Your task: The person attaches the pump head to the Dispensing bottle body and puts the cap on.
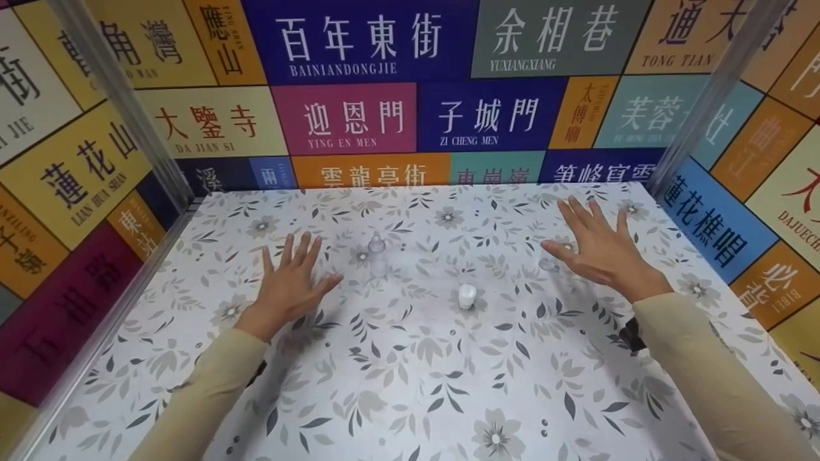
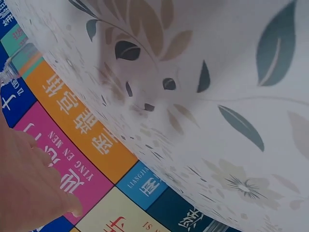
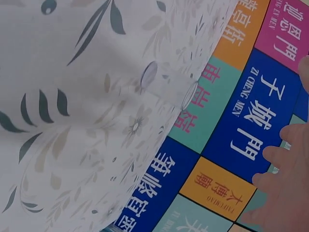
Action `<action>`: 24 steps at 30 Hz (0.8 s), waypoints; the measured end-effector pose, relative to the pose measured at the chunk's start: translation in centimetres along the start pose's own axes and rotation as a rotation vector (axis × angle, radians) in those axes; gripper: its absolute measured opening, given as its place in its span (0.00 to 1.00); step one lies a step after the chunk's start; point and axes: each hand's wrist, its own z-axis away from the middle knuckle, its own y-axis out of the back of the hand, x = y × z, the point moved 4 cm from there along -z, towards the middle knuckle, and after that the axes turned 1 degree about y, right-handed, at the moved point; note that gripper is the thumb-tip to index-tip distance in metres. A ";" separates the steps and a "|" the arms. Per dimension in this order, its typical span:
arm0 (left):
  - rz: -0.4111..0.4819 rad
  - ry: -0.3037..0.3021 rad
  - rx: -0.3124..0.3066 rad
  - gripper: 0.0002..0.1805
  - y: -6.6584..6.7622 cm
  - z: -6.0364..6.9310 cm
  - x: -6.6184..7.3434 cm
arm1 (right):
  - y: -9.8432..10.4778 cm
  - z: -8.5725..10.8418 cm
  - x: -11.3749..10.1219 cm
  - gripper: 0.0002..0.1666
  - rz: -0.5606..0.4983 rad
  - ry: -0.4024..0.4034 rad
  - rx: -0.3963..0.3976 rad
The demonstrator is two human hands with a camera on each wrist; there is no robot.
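Note:
My left hand hovers over the left half of the table with its fingers spread, holding nothing. To its right a clear small bottle with a narrow tip stands upright; part of this bottle also shows at the edge of the left wrist view. A small white cylinder, its exact kind unclear, stands near the table's middle. My right hand, fingers also spread and holding nothing, is at the right. Just left of it is a clear, open-looking cylindrical cup, seen more fully as a transparent cup in the right wrist view.
A white cloth with grey leaves and flowers covers the table. Colourful panels with Chinese lettering rise behind it and along both sides. Clear upright strips stand at the back corners.

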 end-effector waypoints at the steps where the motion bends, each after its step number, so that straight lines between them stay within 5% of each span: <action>1: 0.005 -0.005 0.003 0.49 0.0 0.0 0.2 | -0.1 0.0 -0.2 0.57 -0.005 0.005 0.001; 14: 0.062 -0.050 -0.006 0.48 -0.9 0.3 2.0 | -1.9 0.2 -3.4 0.55 -0.036 0.091 0.021; 24: 0.115 0.008 -0.051 0.50 -1.7 0.0 3.1 | -3.1 0.2 -5.6 0.54 -0.038 0.151 0.008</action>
